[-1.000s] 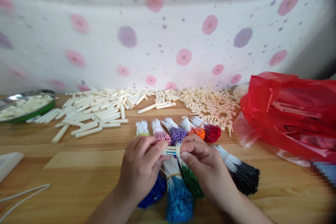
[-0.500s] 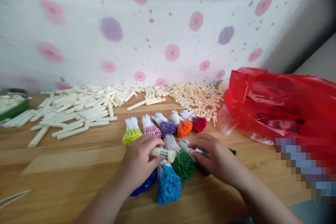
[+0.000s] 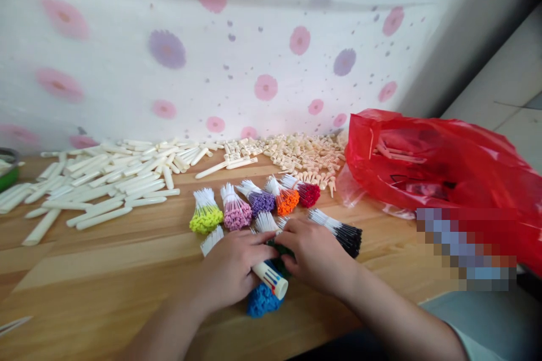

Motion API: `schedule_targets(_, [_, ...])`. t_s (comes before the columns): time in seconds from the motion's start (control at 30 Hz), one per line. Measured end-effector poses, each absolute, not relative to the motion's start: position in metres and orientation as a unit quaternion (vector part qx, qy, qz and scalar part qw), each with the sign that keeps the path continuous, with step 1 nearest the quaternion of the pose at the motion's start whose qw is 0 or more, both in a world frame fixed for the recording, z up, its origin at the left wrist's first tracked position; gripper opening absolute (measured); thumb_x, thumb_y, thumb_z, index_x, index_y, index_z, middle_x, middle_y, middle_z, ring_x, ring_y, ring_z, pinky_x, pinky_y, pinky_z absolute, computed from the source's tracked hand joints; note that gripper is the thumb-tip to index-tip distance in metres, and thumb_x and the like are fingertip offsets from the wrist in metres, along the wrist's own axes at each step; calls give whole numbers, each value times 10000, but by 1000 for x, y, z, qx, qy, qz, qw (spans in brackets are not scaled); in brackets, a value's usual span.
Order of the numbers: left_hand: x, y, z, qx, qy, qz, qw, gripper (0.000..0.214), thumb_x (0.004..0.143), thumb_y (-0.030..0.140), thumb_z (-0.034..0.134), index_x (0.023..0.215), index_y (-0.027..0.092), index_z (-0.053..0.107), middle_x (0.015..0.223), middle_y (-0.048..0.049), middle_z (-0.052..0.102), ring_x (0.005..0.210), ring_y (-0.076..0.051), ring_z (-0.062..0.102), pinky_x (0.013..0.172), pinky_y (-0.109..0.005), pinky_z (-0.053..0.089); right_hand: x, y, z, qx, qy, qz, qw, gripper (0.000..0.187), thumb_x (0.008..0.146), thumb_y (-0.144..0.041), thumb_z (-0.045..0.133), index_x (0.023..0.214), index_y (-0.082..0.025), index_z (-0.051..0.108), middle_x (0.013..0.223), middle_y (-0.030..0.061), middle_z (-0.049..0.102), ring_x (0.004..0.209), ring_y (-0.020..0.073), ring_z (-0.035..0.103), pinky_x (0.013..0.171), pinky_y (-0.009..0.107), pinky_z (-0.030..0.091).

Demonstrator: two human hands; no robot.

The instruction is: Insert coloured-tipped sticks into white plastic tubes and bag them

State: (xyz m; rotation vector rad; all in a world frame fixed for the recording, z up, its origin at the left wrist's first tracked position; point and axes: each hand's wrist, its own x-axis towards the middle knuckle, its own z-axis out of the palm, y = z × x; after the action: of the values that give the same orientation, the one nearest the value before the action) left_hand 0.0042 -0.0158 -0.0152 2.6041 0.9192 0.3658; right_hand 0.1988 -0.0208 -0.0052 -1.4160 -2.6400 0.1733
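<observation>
My left hand (image 3: 231,268) is closed around a short cream tube (image 3: 271,280) with coloured marks near its open end. My right hand (image 3: 315,254) is curled over the green bundle (image 3: 279,251) of thin refills just beside the tube; what its fingertips pinch is hidden. Around my hands lie bundles of thin plastic refills: yellow (image 3: 206,213), pink (image 3: 234,210), purple (image 3: 258,198), orange (image 3: 283,197), red (image 3: 305,192), black (image 3: 341,232) and blue (image 3: 261,300).
On the wooden table (image 3: 105,271), long cream tubes (image 3: 105,180) lie at the back left and small cream caps (image 3: 305,157) at the back centre. A red plastic bag (image 3: 440,175) sits at the right. A flowered sheet (image 3: 203,62) hangs behind.
My hands parted from holding the tube together. The left hand keeps the tube and has dropped toward the table edge. The right hand went to the black bundle, then to the green one.
</observation>
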Motion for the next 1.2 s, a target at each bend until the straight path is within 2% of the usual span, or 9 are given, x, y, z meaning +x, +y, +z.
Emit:
schedule_targets(0.1, [5,-17,-16,920,331,121,171,346,772,107,525,1040,294,640,1209,-15,625,907,-224,611,793,-376,442,198,-21,-6,-488,-869,45,66,102,797,-203,549,799,-190,650,796,39,641,727,185,597,597,275,378])
schedule_targets(0.2, [4,-18,-17,921,333,114,166,352,773,107,517,1050,292,632,1223,-12,618,924,-233,605,810,-392,440,200,-21,-9,-503,-859,49,75,89,796,-184,550,764,-193,632,782,26,645,741,178,606,606,268,379])
schedule_targets(0.37, [4,-19,-17,921,336,106,167,317,782,124,524,1022,292,644,1237,-12,604,936,-231,581,825,-396,433,203,-22,-18,-516,-845,78,116,51,784,-165,613,829,-181,631,824,35,653,789,184,603,668,268,409])
schedule_targets(0.5, [5,-18,-14,923,333,102,163,327,767,126,544,1030,294,642,1303,2,564,937,-232,560,825,-400,431,210,-21,-17,-498,-840,145,158,165,766,-161,673,927,-185,642,861,34,654,808,171,601,706,257,433])
schedule_targets(0.6, [6,-18,-12,928,321,92,164,302,783,137,530,1024,280,640,1251,10,606,894,-224,555,801,-393,432,216,-19,-13,-486,-844,170,149,195,766,-203,686,955,-181,642,911,44,642,845,171,599,741,258,445])
schedule_targets(0.8, [6,-18,-12,928,321,93,163,308,774,133,528,1024,268,646,1234,3,620,905,-229,551,813,-399,426,211,-18,-12,-518,-844,116,74,104,787,-208,599,870,-187,658,852,40,640,795,167,609,694,253,433])
schedule_targets(1.03, [5,-18,-14,927,324,97,160,326,757,123,544,1028,270,650,1242,-6,622,925,-237,571,820,-404,432,200,-19,-15,-555,-827,54,75,123,785,-154,526,729,-167,634,760,46,627,698,157,595,596,248,369])
schedule_targets(1.2, [5,-18,-16,927,326,104,154,295,768,143,562,1017,268,658,1250,-10,622,931,-244,575,822,-413,432,201,-20,-20,-565,-821,11,82,148,826,-166,497,738,-171,616,754,46,633,689,153,586,579,250,339])
